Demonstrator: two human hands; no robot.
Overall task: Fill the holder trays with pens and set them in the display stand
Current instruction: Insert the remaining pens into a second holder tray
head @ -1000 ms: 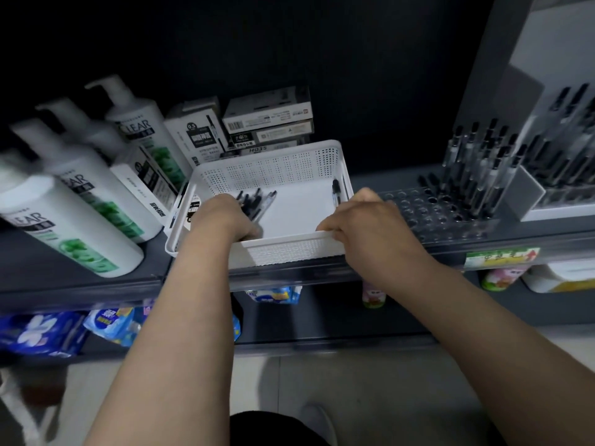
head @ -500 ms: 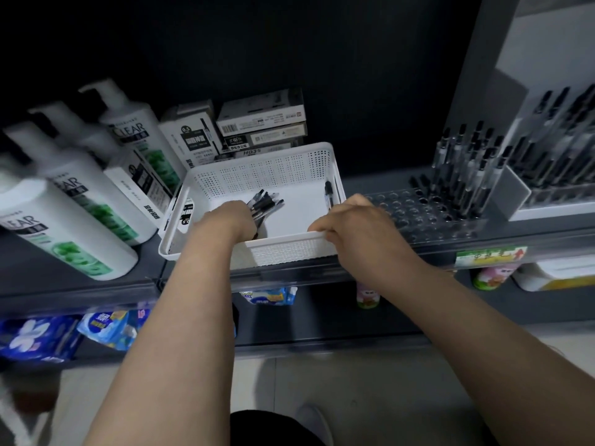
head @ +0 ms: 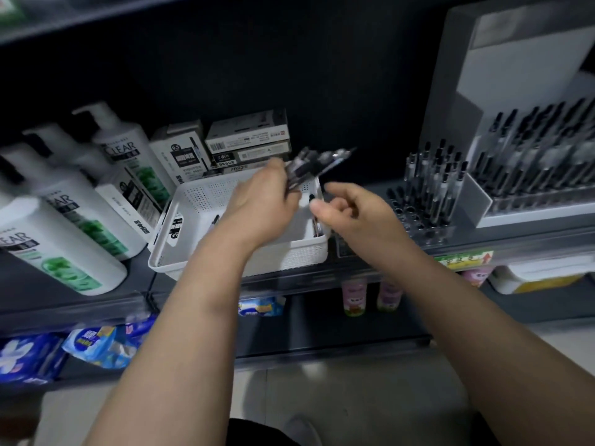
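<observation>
**Dim feed, black at the back, blur around the hands**

My feed is dim. The far back of the shelf bay [head: 322, 75] is almost black and gives me no detail. What light there is reaches the near surfaces. The white basket [head: 180, 217], both forearms and the grey panel of the display stand [head: 515, 75] read brightest. The lower shelf [head: 322, 323] lies in deep shadow. The bundle of pens [head: 317, 162] gripped in the left hand [head: 260, 204] is smeared by motion blur, and the right hand [head: 351, 214] is soft too. At the left the shampoo bottles [head: 64, 239] are streaked and bowed by the wide lens.
</observation>
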